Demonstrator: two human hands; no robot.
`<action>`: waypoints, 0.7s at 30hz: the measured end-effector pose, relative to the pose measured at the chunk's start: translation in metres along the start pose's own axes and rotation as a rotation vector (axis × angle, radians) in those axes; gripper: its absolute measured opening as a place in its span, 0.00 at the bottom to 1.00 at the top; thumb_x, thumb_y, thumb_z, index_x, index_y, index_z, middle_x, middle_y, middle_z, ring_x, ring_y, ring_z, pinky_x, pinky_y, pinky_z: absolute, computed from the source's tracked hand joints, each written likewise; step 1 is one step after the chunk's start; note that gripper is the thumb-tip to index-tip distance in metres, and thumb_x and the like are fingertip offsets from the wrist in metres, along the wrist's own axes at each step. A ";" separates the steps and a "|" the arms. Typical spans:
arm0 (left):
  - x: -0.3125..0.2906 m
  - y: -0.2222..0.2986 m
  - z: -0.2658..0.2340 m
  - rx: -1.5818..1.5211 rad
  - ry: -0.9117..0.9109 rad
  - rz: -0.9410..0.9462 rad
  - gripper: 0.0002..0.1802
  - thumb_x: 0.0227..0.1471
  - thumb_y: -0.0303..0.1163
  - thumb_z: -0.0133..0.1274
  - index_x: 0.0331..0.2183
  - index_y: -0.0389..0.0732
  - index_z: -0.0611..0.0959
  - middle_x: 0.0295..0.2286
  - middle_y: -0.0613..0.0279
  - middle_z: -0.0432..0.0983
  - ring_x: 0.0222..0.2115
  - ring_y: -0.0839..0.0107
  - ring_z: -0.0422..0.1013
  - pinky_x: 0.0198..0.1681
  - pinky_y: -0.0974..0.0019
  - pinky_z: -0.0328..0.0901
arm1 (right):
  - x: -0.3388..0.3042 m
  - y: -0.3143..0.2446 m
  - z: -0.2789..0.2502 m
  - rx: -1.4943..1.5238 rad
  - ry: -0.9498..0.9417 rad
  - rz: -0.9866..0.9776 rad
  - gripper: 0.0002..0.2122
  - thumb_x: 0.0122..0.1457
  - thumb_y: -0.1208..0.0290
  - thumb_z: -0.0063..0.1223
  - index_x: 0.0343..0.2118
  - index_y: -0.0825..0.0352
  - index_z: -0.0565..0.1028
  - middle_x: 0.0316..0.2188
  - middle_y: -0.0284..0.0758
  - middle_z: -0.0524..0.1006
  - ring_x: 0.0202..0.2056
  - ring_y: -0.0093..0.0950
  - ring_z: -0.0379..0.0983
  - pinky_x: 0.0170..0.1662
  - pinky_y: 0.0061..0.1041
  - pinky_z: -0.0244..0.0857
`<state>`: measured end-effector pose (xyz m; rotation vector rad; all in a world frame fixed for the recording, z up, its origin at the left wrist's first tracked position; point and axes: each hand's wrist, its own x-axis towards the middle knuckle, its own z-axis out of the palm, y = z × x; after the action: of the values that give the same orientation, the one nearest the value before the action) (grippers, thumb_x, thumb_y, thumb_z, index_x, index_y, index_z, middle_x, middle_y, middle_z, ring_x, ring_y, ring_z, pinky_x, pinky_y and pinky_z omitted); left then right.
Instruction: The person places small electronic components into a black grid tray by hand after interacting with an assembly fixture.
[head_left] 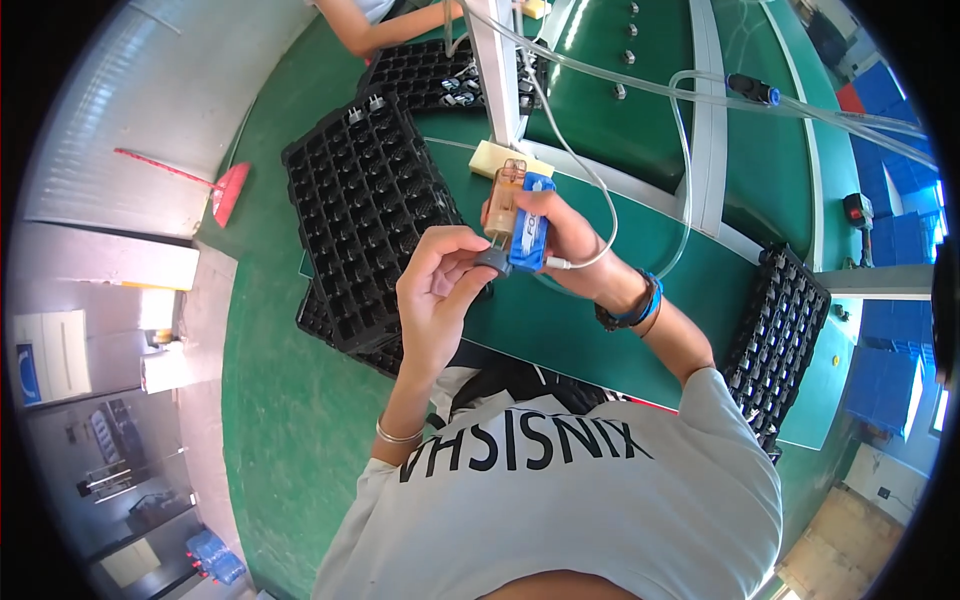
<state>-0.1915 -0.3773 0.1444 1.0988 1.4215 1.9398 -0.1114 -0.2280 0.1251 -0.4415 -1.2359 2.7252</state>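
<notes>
Blue-and-amber handheld device (530, 235) with a pale hose: where is it?

"Above the green bench (560, 320), in from the front edge, grasped in the right hand (568, 232)."

"And the left hand (437, 280)?"

"Thumb and fingers pinch a small round dark-grey piece (492, 260) with metal prongs, at the device's lower end. Whether they touch, I can't tell."

"Around them?"

"One black plastic gridded tray (365, 215) by the bench's left edge, a second black tray (775, 340) by the right. Beyond the device, a pale yellow block (485, 160) sits beside a white upright post (497, 80). Across the far side, a co-worker's bare arm (370, 35)."

"The room?"

"Green floor (270, 430) leftward, a red long-handled sweeping tool (230, 193) by the pale wall (130, 120); blue boxes (885, 390) past the right edge."
</notes>
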 end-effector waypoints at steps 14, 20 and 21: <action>0.020 0.006 -0.012 0.440 0.057 0.035 0.22 0.38 0.19 0.59 0.40 0.37 0.75 0.37 0.61 0.70 0.37 0.72 0.69 0.40 0.71 0.65 | 0.016 -0.001 -0.017 0.023 0.104 -0.240 0.19 0.54 0.59 0.47 0.44 0.67 0.65 0.35 0.32 0.70 0.37 0.21 0.69 0.44 0.24 0.64; 0.106 -0.027 -0.128 0.958 0.143 0.137 0.13 0.45 0.22 0.52 0.37 0.38 0.77 0.33 0.58 0.74 0.33 0.69 0.71 0.36 0.69 0.65 | 0.098 0.017 -0.118 -0.644 0.181 -0.685 0.13 0.52 0.70 0.51 0.38 0.70 0.67 0.31 0.33 0.73 0.33 0.28 0.72 0.37 0.24 0.64; 0.116 -0.036 -0.152 1.045 0.157 0.150 0.12 0.46 0.23 0.52 0.37 0.38 0.77 0.33 0.59 0.74 0.32 0.70 0.71 0.36 0.70 0.65 | 0.093 0.017 -0.096 -0.867 0.264 -0.688 0.12 0.52 0.69 0.51 0.36 0.70 0.66 0.27 0.37 0.72 0.30 0.34 0.70 0.37 0.25 0.64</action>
<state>-0.3842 -0.3589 0.1272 1.5004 2.6221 1.3245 -0.1702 -0.1500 0.0324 -0.3294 -1.9663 1.4447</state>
